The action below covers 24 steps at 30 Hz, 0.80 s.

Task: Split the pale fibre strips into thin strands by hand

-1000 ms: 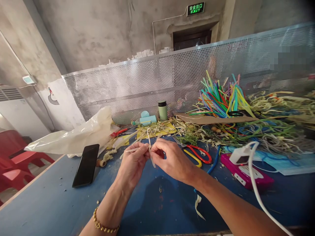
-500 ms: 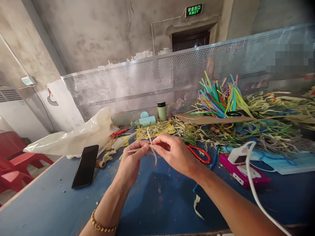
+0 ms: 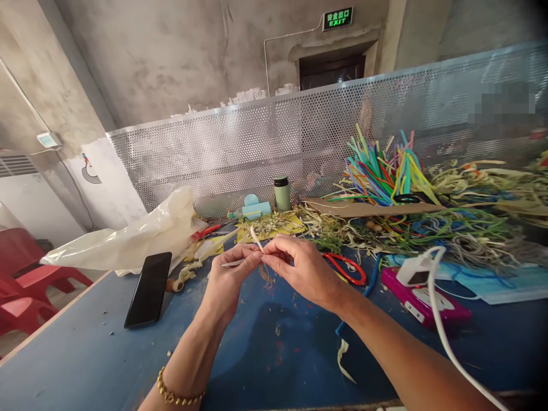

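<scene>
Head view. Landmark: green jar [image 3: 282,194]. Pale strip [image 3: 256,237] nearer than the jar and slightly left of it, held up over the blue surface [image 3: 274,354]. Left hand [image 3: 231,274] grasps it, thumb against fingers; right hand [image 3: 306,268] pinches it too, fingertips almost meeting the left's. Strip's middle covered by both; cannot tell whether the pale length [image 3: 232,264] jutting left belongs to it. Visible end's long axis slants upward, tip leaning left of the jar. Thin strands [image 3: 267,277] beneath, blurred. Red handle loop [image 3: 358,282], right of jar and nearer, partly hidden behind right hand.
</scene>
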Tool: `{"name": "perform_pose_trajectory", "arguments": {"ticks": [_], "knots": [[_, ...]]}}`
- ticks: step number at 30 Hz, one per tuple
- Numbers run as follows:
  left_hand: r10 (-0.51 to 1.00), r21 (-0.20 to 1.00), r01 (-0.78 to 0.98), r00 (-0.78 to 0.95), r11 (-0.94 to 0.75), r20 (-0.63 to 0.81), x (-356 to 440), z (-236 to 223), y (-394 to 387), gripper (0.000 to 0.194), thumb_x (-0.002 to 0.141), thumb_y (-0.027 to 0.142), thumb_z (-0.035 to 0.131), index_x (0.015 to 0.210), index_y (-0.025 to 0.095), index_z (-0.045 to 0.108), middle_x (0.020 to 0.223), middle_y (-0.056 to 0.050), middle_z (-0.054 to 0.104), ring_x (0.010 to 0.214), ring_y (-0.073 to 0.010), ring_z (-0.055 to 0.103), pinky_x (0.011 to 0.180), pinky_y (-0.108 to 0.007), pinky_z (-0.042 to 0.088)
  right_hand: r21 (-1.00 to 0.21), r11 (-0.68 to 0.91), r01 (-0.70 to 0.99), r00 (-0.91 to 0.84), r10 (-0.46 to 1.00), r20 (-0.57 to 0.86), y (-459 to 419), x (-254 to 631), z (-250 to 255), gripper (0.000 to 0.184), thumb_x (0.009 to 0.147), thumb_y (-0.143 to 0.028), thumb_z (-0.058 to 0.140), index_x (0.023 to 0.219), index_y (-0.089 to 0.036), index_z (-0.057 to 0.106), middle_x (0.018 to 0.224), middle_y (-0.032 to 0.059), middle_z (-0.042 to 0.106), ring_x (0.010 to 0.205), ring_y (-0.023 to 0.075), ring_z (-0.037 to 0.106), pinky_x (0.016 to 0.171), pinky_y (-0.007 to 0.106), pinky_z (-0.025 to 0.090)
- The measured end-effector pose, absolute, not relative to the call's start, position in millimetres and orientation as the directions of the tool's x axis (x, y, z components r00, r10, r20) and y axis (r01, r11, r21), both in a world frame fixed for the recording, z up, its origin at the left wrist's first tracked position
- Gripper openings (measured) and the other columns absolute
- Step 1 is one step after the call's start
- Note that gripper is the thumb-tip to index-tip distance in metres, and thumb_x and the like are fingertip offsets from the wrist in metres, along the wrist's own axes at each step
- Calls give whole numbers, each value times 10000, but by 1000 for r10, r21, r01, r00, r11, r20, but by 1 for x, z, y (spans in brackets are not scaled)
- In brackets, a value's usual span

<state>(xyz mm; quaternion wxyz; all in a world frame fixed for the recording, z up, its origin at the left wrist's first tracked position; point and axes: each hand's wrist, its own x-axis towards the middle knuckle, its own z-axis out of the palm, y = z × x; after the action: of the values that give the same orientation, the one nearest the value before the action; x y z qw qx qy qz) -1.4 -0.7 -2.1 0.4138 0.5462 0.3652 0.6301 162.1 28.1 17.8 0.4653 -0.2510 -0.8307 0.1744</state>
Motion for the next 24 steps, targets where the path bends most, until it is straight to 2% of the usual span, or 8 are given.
{"name": "perform_pose_trajectory", "arguments": {"ticks": [8, 13, 18, 22, 24], "knots": [[921, 898, -216, -12, -382, 389, 0, 3, -5, 198, 780, 287, 730, 642, 153, 688, 902, -70, 657, 945, -208, 541, 882, -316, 388, -565, 803, 188, -413, 587, 697, 25, 161, 19, 125, 876, -197, 585, 755, -164, 592, 705, -21, 564, 617, 88, 479, 596, 226, 402], [910, 885, -221, -26, -410, 415, -1, 3, -5, 160, 773, 257, 739, 659, 150, 704, 905, -58, 638, 934, -189, 525, 863, -296, 385, -617, 768, 169, -398, 626, 670, 26, 159, 17, 125, 871, -208, 592, 754, -163, 597, 679, -25, 569, 584, 82, 491, 571, 224, 411], [934, 899, -276, 8, -340, 356, -1, 2, -2, 170, 807, 294, 719, 753, 134, 715, 854, -69, 652, 805, -162, 536, 764, -292, 411, -808, 589, 3, -462, 717, 522, 29, 161, 17, 189, 910, -324, 579, 840, -155, 626, 590, -24, 578, 517, 96, 542, 540, 237, 448], [943, 884, -354, 15, -305, 331, -2, 4, 0, 308, 872, 411, 619, 908, 123, 725, 852, -92, 679, 772, -174, 572, 707, -299, 425, -878, 458, -142, -453, 758, 469, 32, 163, 20, 238, 881, -355, 626, 764, -148, 622, 570, -5, 600, 491, 99, 553, 521, 244, 456], [941, 874, -372, 5, -313, 339, -2, 5, 0, 266, 840, 355, 638, 947, 128, 728, 875, -93, 693, 803, -186, 588, 715, -299, 430, -904, 369, -216, -450, 784, 428, 31, 162, 21, 226, 861, -342, 645, 755, -143, 624, 590, 1, 609, 479, 98, 563, 503, 243, 469]]}}
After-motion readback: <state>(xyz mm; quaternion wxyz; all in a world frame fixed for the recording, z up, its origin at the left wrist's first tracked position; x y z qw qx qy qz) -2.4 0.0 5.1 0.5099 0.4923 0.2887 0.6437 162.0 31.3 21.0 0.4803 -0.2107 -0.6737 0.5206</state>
